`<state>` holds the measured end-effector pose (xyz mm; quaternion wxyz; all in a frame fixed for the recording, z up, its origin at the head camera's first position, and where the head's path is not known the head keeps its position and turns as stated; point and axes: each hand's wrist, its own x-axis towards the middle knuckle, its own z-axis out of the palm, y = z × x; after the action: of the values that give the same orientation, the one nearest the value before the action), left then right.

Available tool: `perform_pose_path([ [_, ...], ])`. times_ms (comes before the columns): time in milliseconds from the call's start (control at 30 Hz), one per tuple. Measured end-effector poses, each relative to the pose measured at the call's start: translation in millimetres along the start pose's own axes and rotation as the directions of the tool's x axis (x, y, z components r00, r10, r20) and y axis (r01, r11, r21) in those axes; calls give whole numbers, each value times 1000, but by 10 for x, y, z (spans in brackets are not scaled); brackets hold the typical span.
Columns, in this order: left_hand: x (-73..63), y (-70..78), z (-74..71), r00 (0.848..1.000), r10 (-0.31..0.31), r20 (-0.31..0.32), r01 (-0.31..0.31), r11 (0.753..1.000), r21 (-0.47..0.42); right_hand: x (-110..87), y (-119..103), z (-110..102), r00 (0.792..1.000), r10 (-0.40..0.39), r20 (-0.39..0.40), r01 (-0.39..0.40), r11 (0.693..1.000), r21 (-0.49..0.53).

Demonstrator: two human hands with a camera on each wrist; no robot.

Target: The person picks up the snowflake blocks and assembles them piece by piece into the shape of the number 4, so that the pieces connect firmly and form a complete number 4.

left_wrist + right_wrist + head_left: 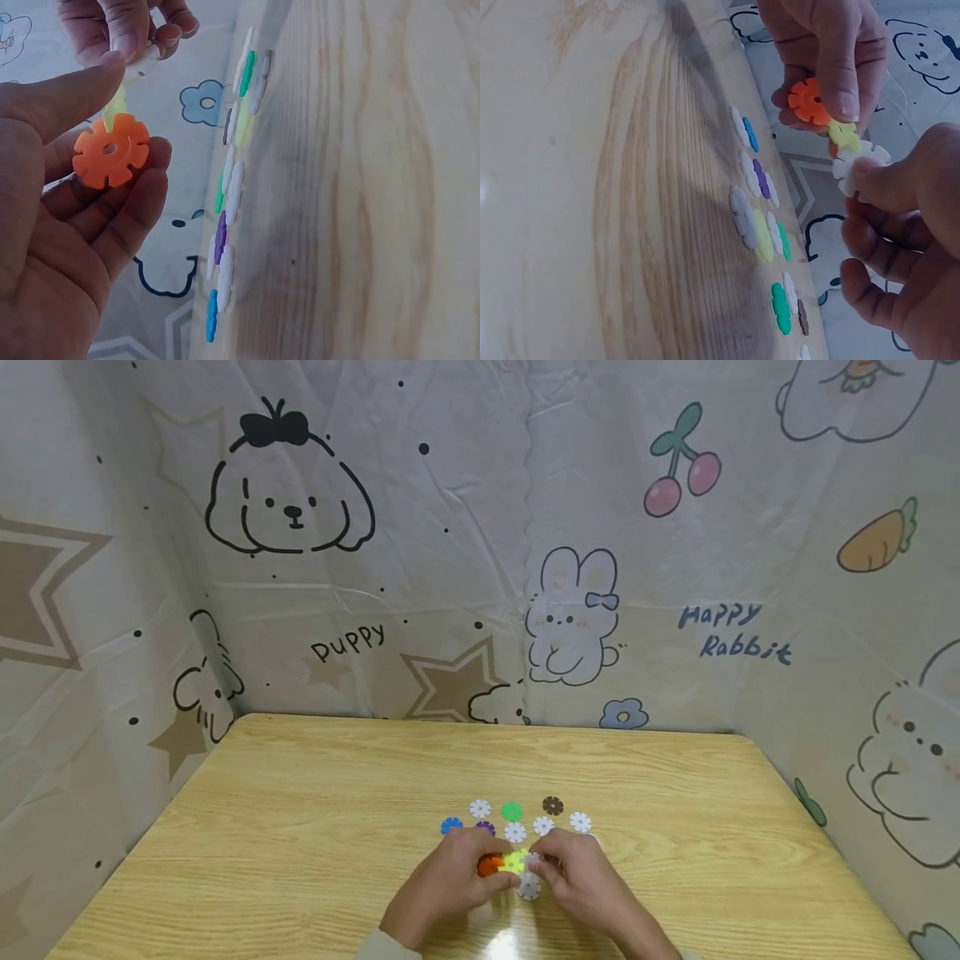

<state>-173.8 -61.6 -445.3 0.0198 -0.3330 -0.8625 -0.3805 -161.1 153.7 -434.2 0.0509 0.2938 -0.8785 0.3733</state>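
Note:
My left hand [453, 877] holds a notched orange snowflake disc [127, 159] and a yellow snowflake disc [844, 136], slotted edge to edge at an angle. Facing it, my right hand [585, 877] pinches a white snowflake disc [847, 174] between thumb and fingers. The white disc meets the free edge of the yellow one, making a short row of orange, yellow and white. Both hands are raised above the table, and my fingers hide part of the joint between the discs.
On the wooden table [300, 810] lie loose discs: blue [452, 825], purple [486, 827], green [512, 811], brown [552, 806] and several white ones [581, 821]. Another white disc [528, 887] lies below the hands. A printed curtain [450, 527] stands behind and at both sides.

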Motion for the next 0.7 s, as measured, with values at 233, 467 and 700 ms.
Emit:
perform_pose_path([
  [233,46,41,-24,1000,9,12,-10,997,77,14,-13,52,995,18,-98,-23,998,-55],
  [467,68,49,-17,1000,24,11,-25,996,88,25,-9,82,987,-15,-159,2,997,-82],
  [700,72,46,-16,999,35,8,-35,997,71,40,-20,81,983,-44,-178,24,993,-116],
])
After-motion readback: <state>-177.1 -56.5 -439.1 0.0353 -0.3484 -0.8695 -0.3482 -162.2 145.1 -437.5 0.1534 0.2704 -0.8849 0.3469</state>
